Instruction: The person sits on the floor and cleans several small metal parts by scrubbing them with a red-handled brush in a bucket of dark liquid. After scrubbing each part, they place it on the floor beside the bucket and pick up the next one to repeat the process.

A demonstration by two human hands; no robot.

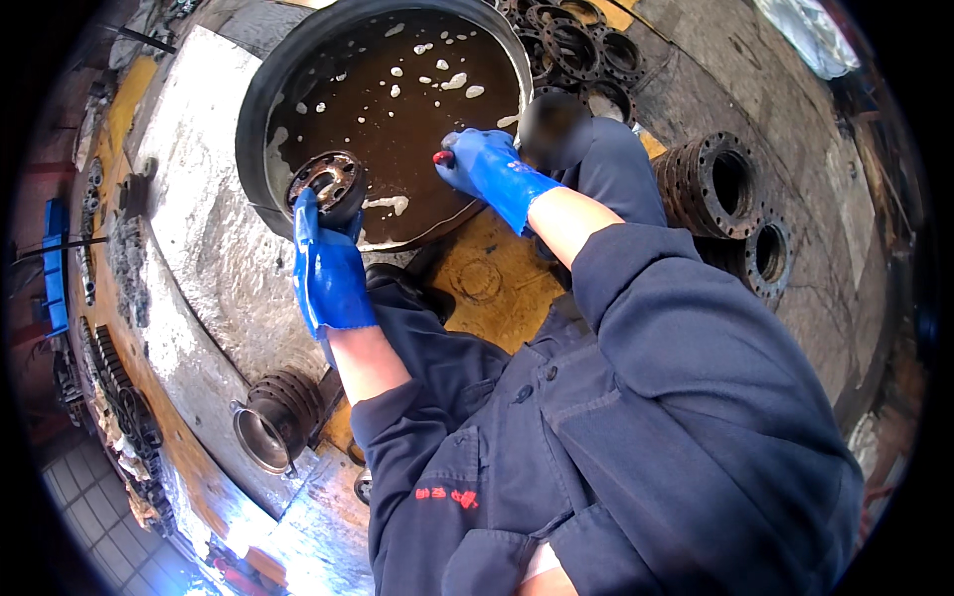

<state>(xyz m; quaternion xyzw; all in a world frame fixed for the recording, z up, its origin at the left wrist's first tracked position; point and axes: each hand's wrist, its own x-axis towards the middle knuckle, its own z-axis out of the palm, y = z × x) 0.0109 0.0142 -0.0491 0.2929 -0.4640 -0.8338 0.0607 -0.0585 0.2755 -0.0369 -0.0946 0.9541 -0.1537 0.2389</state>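
Note:
A large dark round tub (250, 124) of murky brown water with white foam patches stands in front of me. My left hand (333, 278), in a blue rubber glove, grips a round metal flange (343, 171) with holes around its face. The flange is wet and brownish, tilted above the tub's near left rim. My right hand (489, 171), gloved the same way, is closed over the tub's right side. A red end (443, 158) pokes out of that fist; the rest of the object is hidden, so its kind is unclear. The two hands are apart.
Rusty metal rings (571, 48) lie heaped beyond the tub's right side. To the right sits a stack of flanges (708, 184) with another flange (769, 253) against it. Ribbed metal cylinders (273, 427) stand at lower left. A yellow board (487, 278) lies between my legs.

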